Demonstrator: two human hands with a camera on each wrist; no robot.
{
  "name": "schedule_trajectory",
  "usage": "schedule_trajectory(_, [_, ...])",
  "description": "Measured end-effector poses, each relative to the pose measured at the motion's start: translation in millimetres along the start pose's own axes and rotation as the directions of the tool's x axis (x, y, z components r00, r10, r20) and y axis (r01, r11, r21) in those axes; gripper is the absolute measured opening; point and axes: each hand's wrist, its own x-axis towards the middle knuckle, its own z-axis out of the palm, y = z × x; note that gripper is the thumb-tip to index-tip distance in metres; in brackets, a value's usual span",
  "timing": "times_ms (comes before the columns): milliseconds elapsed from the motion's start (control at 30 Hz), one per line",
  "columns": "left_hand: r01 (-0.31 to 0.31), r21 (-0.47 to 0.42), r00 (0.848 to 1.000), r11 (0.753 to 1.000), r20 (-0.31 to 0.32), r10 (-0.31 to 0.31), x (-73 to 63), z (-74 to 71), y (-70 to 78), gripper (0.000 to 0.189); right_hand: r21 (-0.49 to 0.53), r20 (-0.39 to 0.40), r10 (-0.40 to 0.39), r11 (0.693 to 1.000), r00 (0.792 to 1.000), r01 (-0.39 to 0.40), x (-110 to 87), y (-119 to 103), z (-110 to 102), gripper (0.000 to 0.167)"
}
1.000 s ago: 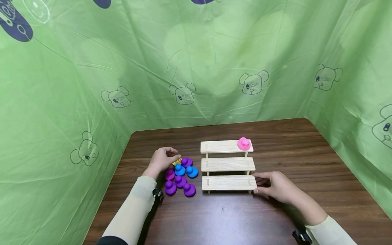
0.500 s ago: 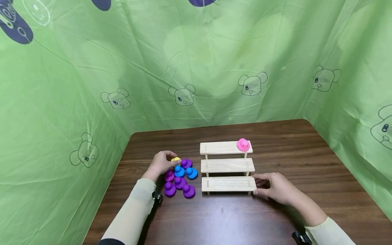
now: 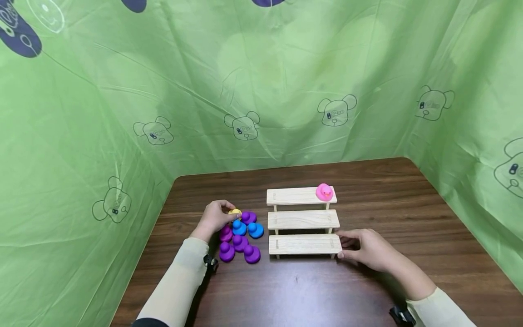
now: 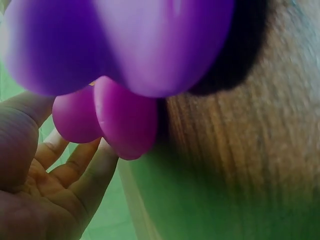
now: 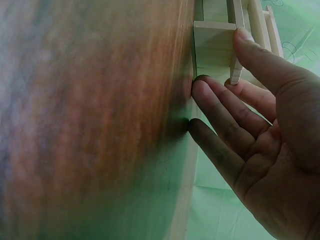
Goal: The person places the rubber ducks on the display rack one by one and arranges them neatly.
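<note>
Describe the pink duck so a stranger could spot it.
On the brown table, find the three-tier wooden stand. The pink duck sits at the right end of its top tier. Unlike the purple and blue toys nearby, it's on the stand.

Pink duck (image 3: 324, 192), yellow duck (image 3: 234, 211), blue ducks (image 3: 256, 230), purple ducks (image 3: 252, 255), pale shelf (image 3: 303, 220), brown-grained table (image 3: 302, 290), green cartoon-printed cloth (image 3: 278, 72).

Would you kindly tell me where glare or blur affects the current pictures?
Head view: pale glare on the dark brown wooden table; left wrist view: the nearest smooth purple duck-shaped toy looks blurred; right wrist view: dim, table grain smeared, the person's bare right hand clearer.
</note>
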Motion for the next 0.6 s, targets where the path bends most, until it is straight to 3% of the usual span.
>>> schedule_trajectory(600, [-0.041, 0.052, 0.989, 0.998, -0.137, 0.048, -7.4, -0.6, 0.4, 0.024, 0.002, 0.002, -0.002, 1.000, 1.000, 0.002, -0.7, -2.7, -1.3, 0.059])
